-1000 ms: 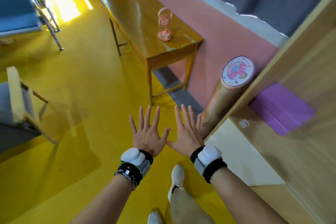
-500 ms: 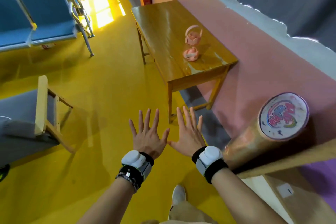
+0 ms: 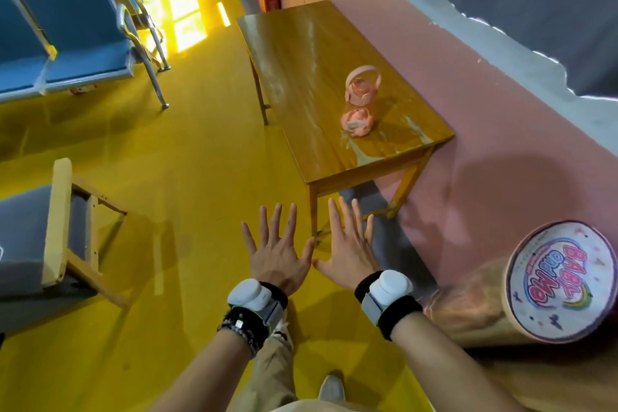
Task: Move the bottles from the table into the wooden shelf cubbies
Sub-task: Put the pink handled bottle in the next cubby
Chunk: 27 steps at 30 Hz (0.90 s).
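View from a head-worn camera, looking down. The left hand (image 3: 274,261) and the right hand (image 3: 347,251) are held out side by side in the lower centre of the frame. Their backs face up, the fingers (image 3: 277,224) are straight and spread, and they hold nothing. The thumbs nearly meet. Both hands hover over a yellow floor (image 3: 174,184), short of the near corner of a wooden tabletop (image 3: 301,53).

Right of centre on that tabletop stands a handled pink bottle (image 3: 362,87). A squat pink bottle (image 3: 356,119) sits just beside it, nearer the camera. Both are well beyond the hands.

A printed-lid cylinder (image 3: 561,281) fills the lower right, and blue seats (image 3: 67,27) the upper left. The shelf cubbies are not plainly in view.

The step in hand appears to be the approach, with no bottle yet picked up. The next move likely calls for stepping closer and closing one hand round the nearer bottle.
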Available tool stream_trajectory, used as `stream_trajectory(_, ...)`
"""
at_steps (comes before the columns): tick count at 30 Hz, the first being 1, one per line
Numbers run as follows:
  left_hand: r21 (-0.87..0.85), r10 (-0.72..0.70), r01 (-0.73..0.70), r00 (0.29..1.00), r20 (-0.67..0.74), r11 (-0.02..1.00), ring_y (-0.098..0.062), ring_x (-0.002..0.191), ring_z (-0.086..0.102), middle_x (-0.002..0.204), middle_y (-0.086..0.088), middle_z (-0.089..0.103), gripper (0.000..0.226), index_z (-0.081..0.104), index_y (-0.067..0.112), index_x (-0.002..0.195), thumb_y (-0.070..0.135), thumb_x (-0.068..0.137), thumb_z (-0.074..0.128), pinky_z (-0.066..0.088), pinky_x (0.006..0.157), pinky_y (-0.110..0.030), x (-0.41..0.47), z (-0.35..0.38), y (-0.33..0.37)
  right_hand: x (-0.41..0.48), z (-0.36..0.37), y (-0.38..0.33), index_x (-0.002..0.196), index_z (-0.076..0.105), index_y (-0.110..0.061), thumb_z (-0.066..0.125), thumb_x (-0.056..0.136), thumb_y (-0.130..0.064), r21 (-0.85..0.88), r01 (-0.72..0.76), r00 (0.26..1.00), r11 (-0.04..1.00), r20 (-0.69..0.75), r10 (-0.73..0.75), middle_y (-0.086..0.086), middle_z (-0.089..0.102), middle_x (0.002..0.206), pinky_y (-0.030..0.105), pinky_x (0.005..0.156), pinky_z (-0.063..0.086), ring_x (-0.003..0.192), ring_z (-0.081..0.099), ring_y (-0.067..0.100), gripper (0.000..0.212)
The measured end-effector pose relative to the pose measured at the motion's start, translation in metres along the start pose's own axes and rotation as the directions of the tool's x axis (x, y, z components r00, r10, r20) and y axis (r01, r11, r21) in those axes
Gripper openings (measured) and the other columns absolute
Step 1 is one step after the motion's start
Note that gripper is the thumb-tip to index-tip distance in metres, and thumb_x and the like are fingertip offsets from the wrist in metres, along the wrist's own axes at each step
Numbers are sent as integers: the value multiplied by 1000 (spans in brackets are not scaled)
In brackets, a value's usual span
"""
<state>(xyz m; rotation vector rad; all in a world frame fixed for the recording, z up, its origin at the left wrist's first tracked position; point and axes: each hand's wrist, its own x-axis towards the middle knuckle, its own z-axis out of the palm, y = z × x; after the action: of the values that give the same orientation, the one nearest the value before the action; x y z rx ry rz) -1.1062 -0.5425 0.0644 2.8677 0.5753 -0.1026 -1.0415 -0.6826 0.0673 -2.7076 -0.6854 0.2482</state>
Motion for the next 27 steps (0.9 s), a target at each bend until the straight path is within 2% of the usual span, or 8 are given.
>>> stream_trajectory(5,0,60,-60,997,40,998,-23,155,-24,171,5,-10,80,-10,38,161,75,92,7,-19,121,-60,78,-1,0,66,-3,7,159,-6,-20,64,81,-62,-12,-53,998,999,-25,53,8,-4,168,60,120,-6,154,-15,30,113)
stream_trajectory(11,-1,150,-150,984,92,989,-23,156,-23,172,4,-8,89,-11,37,161,77,81,-11,-21,120,-59,178,-18,-7,144,-13,9,159,-6,-20,65,80,-63,-21,-184,982,983,-38,183,8,-5,168,59,120,-5,154,-15,28,115)
stream_trajectory(16,-51,226,-222,965,133,974,-22,156,-21,172,4,-5,91,-7,35,162,76,80,-10,-20,120,-60,259,-27,-11,208,-17,2,160,-4,-19,67,79,-61,23,-283,958,959,-35,284,7,-3,168,58,122,-4,154,-14,28,114)
stream_trajectory(21,-64,279,-273,950,140,960,-23,158,-16,173,3,1,92,-3,32,163,75,82,-7,-17,122,-60,298,-27,-4,240,-20,5,160,3,-19,63,80,-63,64,-323,942,944,-73,327,7,4,168,59,122,2,154,-9,28,109)
stream_trajectory(27,-86,300,-289,941,159,953,-23,159,-11,172,2,6,93,0,31,163,75,82,-7,-14,123,-59,346,-22,21,284,-36,27,159,6,-18,62,84,-55,138,-355,927,925,-74,367,7,7,168,58,122,12,155,-5,28,101)
